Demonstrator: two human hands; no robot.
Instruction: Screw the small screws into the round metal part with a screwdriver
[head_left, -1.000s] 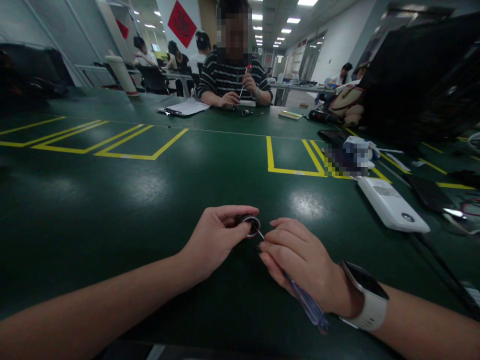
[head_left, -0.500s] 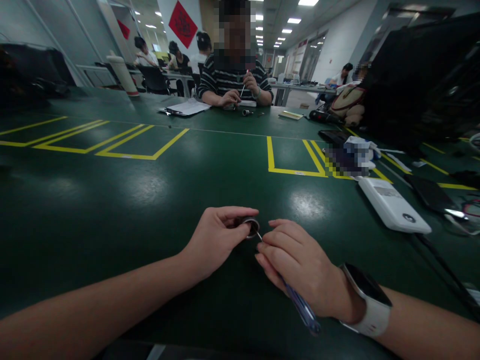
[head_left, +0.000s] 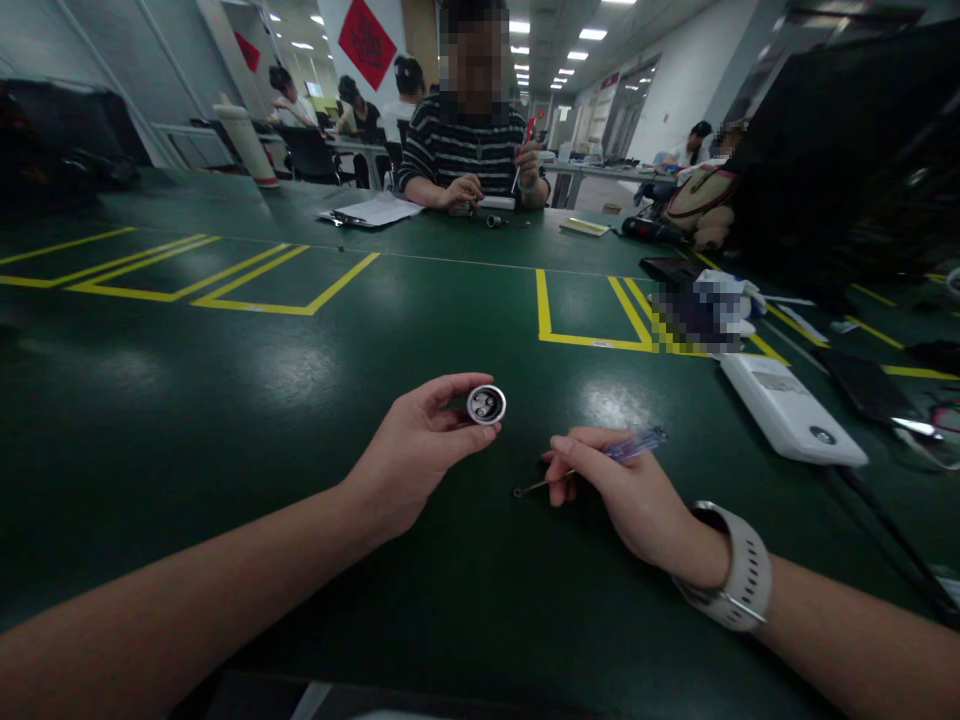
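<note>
My left hand (head_left: 409,455) grips a small round metal connector (head_left: 486,404) between thumb and fingers. Its open end faces me and shows a dark inside with several round contacts. To the right, my right hand (head_left: 611,480) is closed around a screwdriver with a clear purple-blue handle (head_left: 636,445). The handle points up and right, and the thin metal shaft (head_left: 536,487) points left, low over the table. A tiny dark piece (head_left: 517,492) is at the shaft's tip; I cannot tell what it is. The screwdriver and the connector are apart.
The green table (head_left: 300,440) carries yellow tape outlines (head_left: 592,343). A white power bank (head_left: 795,410) with a cable lies at right. Across the table a person (head_left: 472,150) holds a red-handled tool, near a clipboard with papers (head_left: 375,210). A pale bottle (head_left: 247,145) stands at far left.
The screwdriver has come out of the connector, and my right hand has turned so its handle points up. My left hand has lifted the connector slightly away and turned its open end toward me.
</note>
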